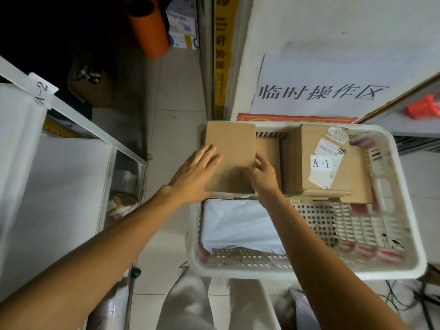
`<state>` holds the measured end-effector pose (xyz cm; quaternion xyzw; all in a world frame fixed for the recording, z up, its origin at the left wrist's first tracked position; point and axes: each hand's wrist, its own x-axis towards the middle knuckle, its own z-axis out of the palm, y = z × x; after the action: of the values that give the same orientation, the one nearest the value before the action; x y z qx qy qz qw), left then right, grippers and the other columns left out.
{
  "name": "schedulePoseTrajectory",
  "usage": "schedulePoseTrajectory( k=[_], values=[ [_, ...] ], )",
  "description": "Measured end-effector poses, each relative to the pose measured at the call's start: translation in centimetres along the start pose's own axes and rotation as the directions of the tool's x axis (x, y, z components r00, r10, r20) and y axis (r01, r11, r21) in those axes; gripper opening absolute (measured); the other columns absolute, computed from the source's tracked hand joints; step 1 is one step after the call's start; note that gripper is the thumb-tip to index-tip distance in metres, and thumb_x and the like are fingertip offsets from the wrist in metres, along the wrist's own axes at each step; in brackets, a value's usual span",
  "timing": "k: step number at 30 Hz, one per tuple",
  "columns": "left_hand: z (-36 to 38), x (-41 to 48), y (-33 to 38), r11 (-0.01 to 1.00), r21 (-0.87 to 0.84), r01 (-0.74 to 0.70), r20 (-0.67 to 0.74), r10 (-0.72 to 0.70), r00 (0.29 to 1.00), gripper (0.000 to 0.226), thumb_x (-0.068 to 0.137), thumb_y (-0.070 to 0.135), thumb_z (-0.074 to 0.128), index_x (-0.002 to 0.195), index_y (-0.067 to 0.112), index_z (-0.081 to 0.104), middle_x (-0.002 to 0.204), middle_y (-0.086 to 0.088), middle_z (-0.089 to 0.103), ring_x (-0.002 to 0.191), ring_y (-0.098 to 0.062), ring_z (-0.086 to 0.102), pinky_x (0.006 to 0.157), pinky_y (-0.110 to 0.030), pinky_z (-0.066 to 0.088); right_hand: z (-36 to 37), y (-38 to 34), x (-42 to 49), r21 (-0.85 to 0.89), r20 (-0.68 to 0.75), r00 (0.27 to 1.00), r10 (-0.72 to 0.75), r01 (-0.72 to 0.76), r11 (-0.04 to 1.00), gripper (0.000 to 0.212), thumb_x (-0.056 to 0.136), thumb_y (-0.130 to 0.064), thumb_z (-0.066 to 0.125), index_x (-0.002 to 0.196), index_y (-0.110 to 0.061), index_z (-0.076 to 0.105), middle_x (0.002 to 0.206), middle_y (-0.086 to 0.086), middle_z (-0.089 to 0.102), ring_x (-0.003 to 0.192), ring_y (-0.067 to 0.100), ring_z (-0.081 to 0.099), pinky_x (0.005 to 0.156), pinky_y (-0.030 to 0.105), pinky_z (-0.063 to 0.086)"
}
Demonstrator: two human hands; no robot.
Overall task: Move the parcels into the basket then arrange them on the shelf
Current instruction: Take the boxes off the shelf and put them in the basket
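Cardboard parcel (pixel 319 163) marked A-1, right hand (pixel 262 173) gripping plain parcel (pixel 231 146)

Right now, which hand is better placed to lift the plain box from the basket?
Probably the right hand: its fingers curl at the plain box's right edge, while the left hand lies flat with straight fingers on its left side.
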<state>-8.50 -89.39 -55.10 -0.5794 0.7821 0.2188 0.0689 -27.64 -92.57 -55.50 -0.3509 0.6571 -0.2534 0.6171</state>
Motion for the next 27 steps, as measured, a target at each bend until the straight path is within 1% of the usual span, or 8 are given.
schedulePoseTrajectory(
  k=[2, 4, 6, 11, 15, 18, 22, 27],
  values=[
    [-1.0, -0.6, 0.9, 0.998, -0.061, 0.032, 0.07, -0.028, 0.997, 0.085, 0.087, 0.038, 0.064, 0.152, 0.017, 0.015, 0.161, -0.005, -0.005, 0.147, -0.025, -0.007, 0.117, -0.042, 0.014, -0.3, -0.8, -1.3, 0.026, -0.031, 0.999, 0.026, -0.025, 0.999, 0.047, 0.092, -0.012, 0.063, 0.137, -0.012, 0.05, 0.123, 0.008, 0.061, 0.111, 0.026, 0.059, 0.093, 0.036, 0.053],
    [-2.1, -1.4, 2.1, 0.972, -0.231, 0.047, 0.087, -0.027, 0.996, 0.054, 0.089, 0.032, 0.06, 0.139, 0.019, 0.044, 0.151, -0.006, 0.031, 0.141, -0.028, 0.024, 0.109, -0.043, 0.035, -0.9, -1.6, -2.8, 0.038, -0.04, 0.999, -0.006, 0.008, 0.999, 0.035, 0.092, -0.019, 0.064, 0.125, -0.008, 0.06, 0.116, 0.01, 0.065, 0.11, 0.027, 0.061, 0.095, 0.041, 0.052],
    [-3.6, -2.5, 3.5, 0.894, -0.436, 0.1, 0.104, -0.061, 0.993, 0.03, 0.093, 0.028, 0.057, 0.123, 0.024, 0.059, 0.123, 0.001, 0.058, 0.116, -0.019, 0.054, 0.094, -0.037, 0.049, -1.3, -2.9, -4.0, 0.042, -0.022, 0.996, -0.083, 0.084, 0.996, 0.027, 0.095, -0.023, 0.06, 0.114, -0.004, 0.065, 0.109, 0.013, 0.066, 0.105, 0.026, 0.061, 0.096, 0.045, 0.05],
    [-8.1, -7.8, 6.1, 0.806, -0.541, 0.241, 0.061, -0.248, 0.967, 0.039, 0.093, 0.024, 0.059, 0.132, 0.019, 0.054, 0.126, 0.0, 0.061, 0.108, -0.011, 0.058, 0.093, -0.028, 0.048, -1.0, -6.7, -7.1, -0.223, 0.237, 0.918, -0.319, 0.371, 0.901, 0.023, 0.096, -0.026, 0.057, 0.112, -0.012, 0.064, 0.118, 0.006, 0.065, 0.107, 0.02, 0.059, 0.094, 0.035, 0.046],
    [-11.5, -15.4, 6.5, 0.749, -0.54, 0.383, -0.003, -0.457, 0.89, 0.042, 0.09, 0.021, 0.064, 0.131, 0.025, 0.055, 0.128, 0.001, 0.061, 0.111, -0.012, 0.059, 0.094, -0.029, 0.049, 1.0, -9.1, -11.0, -0.431, 0.512, 0.767, -0.387, 0.619, 0.656, 0.037, 0.097, -0.035, 0.056, 0.129, -0.016, 0.059, 0.124, 0.0, 0.06, 0.106, 0.011, 0.055, 0.089, 0.023, 0.04],
    [-13.2, -21.8, 7.3, 0.666, -0.585, 0.463, -0.048, -0.598, 0.8, 0.049, 0.088, 0.017, 0.066, 0.134, 0.024, 0.052, 0.128, 0.0, 0.059, 0.111, -0.015, 0.059, 0.093, -0.026, 0.048, 4.2, -10.1, -15.2, -0.338, 0.699, 0.643, -0.315, 0.684, 0.647, 0.039, 0.095, -0.025, 0.061, 0.131, -0.015, 0.055, 0.127, 0.01, 0.058, 0.096, 0.013, 0.056, 0.081, 0.02, 0.044],
    [-14.6, -32.0, 8.5, 0.542, -0.645, 0.539, -0.128, -0.772, 0.623, 0.049, 0.087, 0.017, 0.067, 0.133, 0.026, 0.051, 0.122, 0.001, 0.058, 0.098, -0.012, 0.057, 0.089, -0.02, 0.043, 9.1, -11.9, -22.0, -0.229, 0.885, 0.392, -0.253, 0.837, 0.497, 0.055, 0.093, -0.035, 0.062, 0.143, -0.022, 0.043, 0.141, 0.002, 0.049, 0.129, 0.021, 0.047, 0.102, 0.031, 0.039],
    [-16.7, -45.8, 10.8, 0.451, -0.688, 0.569, -0.308, -0.891, 0.334, 0.039, 0.087, 0.016, 0.068, 0.124, 0.023, 0.057, 0.12, -0.006, 0.064, 0.1, -0.017, 0.063, 0.09, -0.023, 0.045, 15.1, -13.9, -33.1, -0.013, 0.969, 0.095, -0.229, 0.941, 0.337, 0.065, 0.091, -0.051, 0.058, 0.148, -0.028, 0.036, 0.146, 0.004, 0.045, 0.124, 0.023, 0.053, 0.1, 0.034, 0.045]
  ],
)
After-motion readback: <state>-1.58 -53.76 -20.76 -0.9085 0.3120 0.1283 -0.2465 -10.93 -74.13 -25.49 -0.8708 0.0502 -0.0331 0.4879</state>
